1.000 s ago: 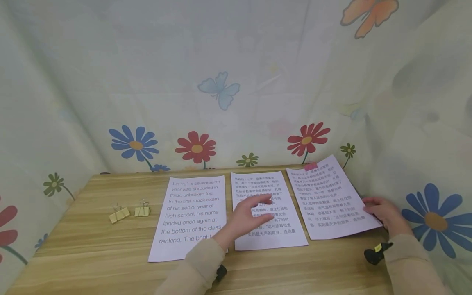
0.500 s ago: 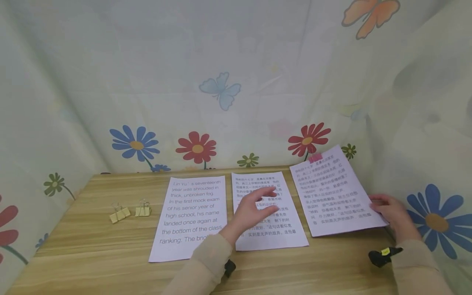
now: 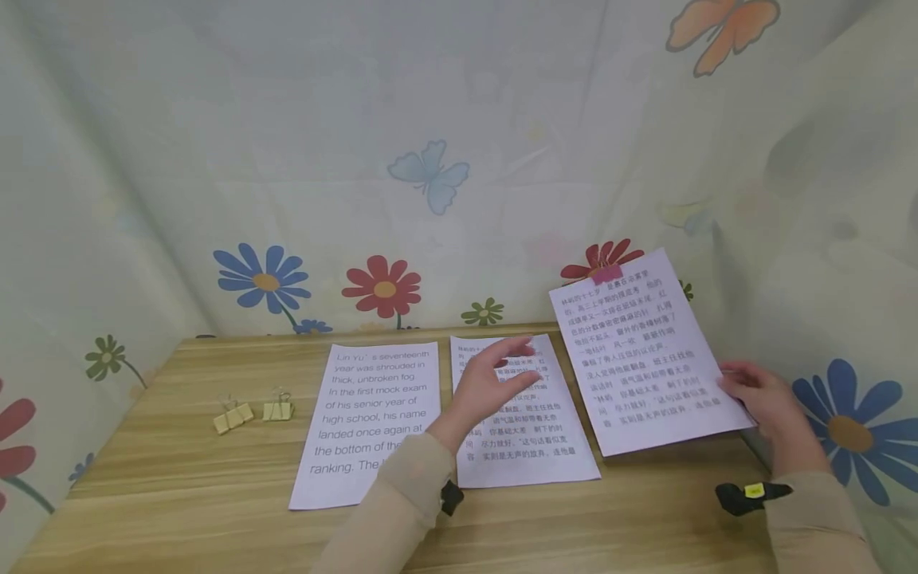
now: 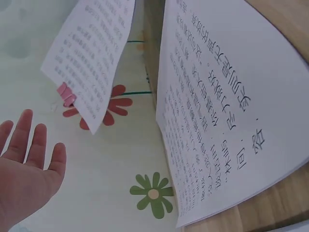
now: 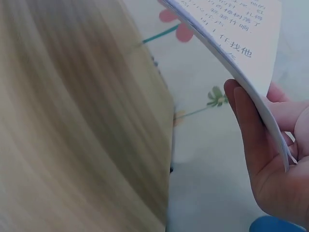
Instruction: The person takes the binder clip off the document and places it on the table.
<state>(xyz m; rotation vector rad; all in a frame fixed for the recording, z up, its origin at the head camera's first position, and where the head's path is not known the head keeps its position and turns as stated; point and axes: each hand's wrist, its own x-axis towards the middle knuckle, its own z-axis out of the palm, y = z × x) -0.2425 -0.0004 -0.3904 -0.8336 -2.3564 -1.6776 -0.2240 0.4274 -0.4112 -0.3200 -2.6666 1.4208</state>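
Note:
My right hand [image 3: 767, 406] pinches the lower right edge of a printed paper stack [image 3: 645, 359], thumb on the front and fingers behind, as the right wrist view shows. A pink binder clip [image 3: 607, 275] sits on the top edge of this stack, which is raised and tilted. My left hand [image 3: 488, 391] hovers over the middle printed stack [image 3: 531, 446] with fingers spread and holds nothing. In the left wrist view the left hand [image 4: 34, 169] is apart from both the clipped stack [image 4: 91, 58] and the middle stack [image 4: 217, 121].
An English printed sheet [image 3: 366, 422] lies left of the middle stack, partly behind my left sleeve. Two yellow binder clips [image 3: 233, 418] stand on the left of the wooden table [image 3: 179, 494]. A flower-patterned cloth [image 3: 502, 223] hangs close behind the table.
The clipped stack has been lifted off the table by my right hand and is now higher and more upright. My left hand has moved slightly up and right, still holding nothing.

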